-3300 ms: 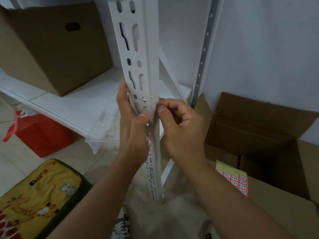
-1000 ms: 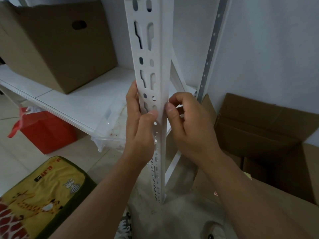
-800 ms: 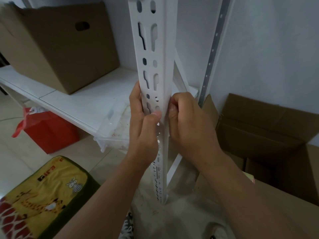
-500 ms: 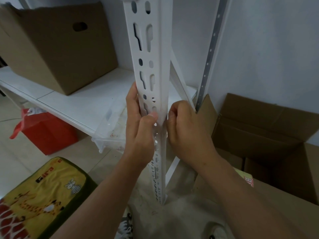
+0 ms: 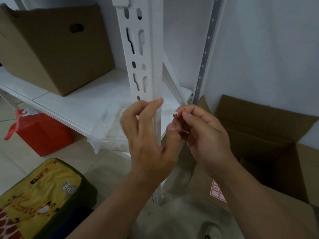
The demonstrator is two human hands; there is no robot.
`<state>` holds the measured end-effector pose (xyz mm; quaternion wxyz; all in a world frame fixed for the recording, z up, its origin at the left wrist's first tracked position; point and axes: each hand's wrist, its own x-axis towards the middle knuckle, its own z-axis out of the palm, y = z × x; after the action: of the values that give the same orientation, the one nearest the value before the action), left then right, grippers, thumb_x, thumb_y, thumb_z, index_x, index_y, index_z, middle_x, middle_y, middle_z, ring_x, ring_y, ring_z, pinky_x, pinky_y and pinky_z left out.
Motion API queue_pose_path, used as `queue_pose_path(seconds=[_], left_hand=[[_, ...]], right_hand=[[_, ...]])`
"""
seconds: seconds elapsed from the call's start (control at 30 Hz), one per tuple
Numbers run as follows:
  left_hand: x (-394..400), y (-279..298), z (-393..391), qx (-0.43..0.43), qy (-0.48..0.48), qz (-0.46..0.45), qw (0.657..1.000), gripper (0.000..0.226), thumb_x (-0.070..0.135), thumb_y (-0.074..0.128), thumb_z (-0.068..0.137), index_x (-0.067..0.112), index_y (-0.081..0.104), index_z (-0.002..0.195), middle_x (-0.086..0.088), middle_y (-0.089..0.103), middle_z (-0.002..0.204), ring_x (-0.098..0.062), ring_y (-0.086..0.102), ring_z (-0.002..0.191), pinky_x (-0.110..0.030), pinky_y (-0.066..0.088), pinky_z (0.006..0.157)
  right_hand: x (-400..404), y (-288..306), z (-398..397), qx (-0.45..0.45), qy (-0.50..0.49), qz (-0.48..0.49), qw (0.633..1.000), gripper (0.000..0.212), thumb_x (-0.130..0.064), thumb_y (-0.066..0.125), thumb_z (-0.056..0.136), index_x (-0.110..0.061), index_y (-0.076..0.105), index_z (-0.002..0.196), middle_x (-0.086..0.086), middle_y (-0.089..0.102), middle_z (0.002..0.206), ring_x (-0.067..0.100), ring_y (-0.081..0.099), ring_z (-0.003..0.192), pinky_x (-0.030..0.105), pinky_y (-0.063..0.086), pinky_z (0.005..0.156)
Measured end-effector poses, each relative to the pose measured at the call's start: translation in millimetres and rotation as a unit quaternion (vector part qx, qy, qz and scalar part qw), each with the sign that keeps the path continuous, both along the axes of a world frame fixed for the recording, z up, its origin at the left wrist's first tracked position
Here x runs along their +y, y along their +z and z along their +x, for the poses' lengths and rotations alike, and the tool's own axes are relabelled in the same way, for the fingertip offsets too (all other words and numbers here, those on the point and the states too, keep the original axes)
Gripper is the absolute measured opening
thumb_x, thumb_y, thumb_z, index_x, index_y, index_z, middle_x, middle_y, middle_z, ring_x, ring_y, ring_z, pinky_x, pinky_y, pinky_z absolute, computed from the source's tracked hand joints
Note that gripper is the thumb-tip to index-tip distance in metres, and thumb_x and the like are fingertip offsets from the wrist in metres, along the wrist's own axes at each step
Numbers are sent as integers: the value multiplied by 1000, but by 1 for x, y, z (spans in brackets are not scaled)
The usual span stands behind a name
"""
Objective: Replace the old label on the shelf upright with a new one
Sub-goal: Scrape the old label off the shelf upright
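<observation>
One white slotted shelf upright (image 5: 156,69) stands front and centre, with a second, grey perforated upright (image 5: 205,54) behind it against the wall. Two cardboard boxes here: one closed box (image 5: 51,47) up on the white shelf board (image 5: 82,104), one open box (image 5: 269,135) on the floor at right. One clear plastic tray (image 5: 107,133) pokes out past the shelf edge, one red bag (image 5: 41,133) sits on the floor at left, one yellow cartoon-print cushion (image 5: 39,199) lies bottom left, and one sheet of red-bordered labels (image 5: 216,193) rests on the open box's flap. Two hands are up at the upright. The left hand (image 5: 148,144) is in front of the post, fingers loosely spread and relaxed, gripping nothing, index fingertip at the post's front corner. The right hand (image 5: 203,133) is just right of the post, clear of it, thumb and fingertips pinching a small scrap of label (image 5: 175,114), white with dark marks, held in the air between post and wall.
</observation>
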<state>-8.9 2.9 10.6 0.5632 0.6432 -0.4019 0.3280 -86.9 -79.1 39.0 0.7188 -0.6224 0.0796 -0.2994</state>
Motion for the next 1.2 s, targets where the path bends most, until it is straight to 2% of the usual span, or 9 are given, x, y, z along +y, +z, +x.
queue_pose_path(seconds=[0.2, 0.3, 0.4, 0.53, 0.67, 0.9, 1.07, 1.13, 1.2], left_hand=[[0, -1, -3, 16, -79, 59, 995, 23, 13, 57, 93, 1, 64, 111, 2, 56, 94, 2, 50, 85, -4, 40, 78], [0, -1, -3, 22, -87, 59, 994, 17, 10, 61, 92, 2, 68, 105, 6, 59, 95, 3, 53, 85, -5, 41, 77], [2, -2, 0, 10, -77, 60, 995, 13, 7, 64, 90, 1, 70, 100, 5, 61, 91, 0, 56, 82, -7, 44, 75], [4, -6, 4, -33, -39, 65, 997, 7, 5, 68, 88, -1, 71, 90, -6, 66, 80, -14, 58, 73, -22, 51, 65], [9, -4, 8, -44, -27, 49, 997, 13, 8, 65, 89, -3, 68, 82, -4, 61, 75, -9, 52, 69, -12, 44, 63], [15, -1, 17, 5, -55, 7, 998, 36, 31, 49, 98, 7, 50, 70, 1, 43, 66, -12, 40, 57, -19, 36, 51], [25, 2, 30, 57, -53, 11, 997, 38, 37, 45, 99, 21, 39, 65, 14, 36, 54, -12, 44, 48, -13, 32, 42], [31, 1, 44, 121, -47, 11, 991, 42, 35, 49, 97, 23, 39, 58, 9, 41, 47, -14, 47, 43, -16, 33, 39], [36, -3, 60, 196, -26, 32, 980, 49, 39, 49, 97, 12, 43, 56, -9, 47, 48, -20, 47, 44, -26, 37, 42]], right_hand=[[-5, -3, -3, 3, 21, 40, 999, 27, -24, 45, 89, -15, 68, 78, 7, 62, 79, 21, 60, 79, 32, 52, 69], [-7, -5, -1, 2, 7, 26, 1000, 27, -24, 45, 88, -11, 68, 81, 13, 61, 83, 26, 58, 81, 35, 50, 70], [-7, -6, -1, 3, -9, -18, 1000, 29, -20, 44, 89, -5, 68, 85, 18, 61, 80, 24, 60, 78, 28, 52, 68], [-8, -6, 0, 8, -33, -63, 997, 32, -20, 43, 89, -6, 71, 89, 21, 65, 81, 25, 63, 78, 25, 52, 68], [-5, -5, 2, -2, -19, -63, 998, 35, -18, 39, 91, -9, 72, 88, 22, 65, 78, 28, 64, 75, 28, 53, 68], [3, -10, 15, 51, -142, -80, 985, 28, -17, 45, 98, -12, 71, 88, 12, 62, 65, 23, 63, 64, 21, 53, 61], [6, -14, 26, 79, -190, -104, 973, 28, -13, 46, 97, -20, 68, 82, 3, 60, 61, 13, 59, 61, 18, 52, 62], [8, -15, 29, 84, -197, -101, 972, 26, -13, 47, 97, -20, 67, 82, 1, 59, 60, 7, 57, 59, 18, 50, 61], [10, -16, 31, 86, -203, -100, 970, 25, -14, 47, 97, -20, 67, 82, 2, 58, 60, 7, 55, 58, 17, 48, 60]])
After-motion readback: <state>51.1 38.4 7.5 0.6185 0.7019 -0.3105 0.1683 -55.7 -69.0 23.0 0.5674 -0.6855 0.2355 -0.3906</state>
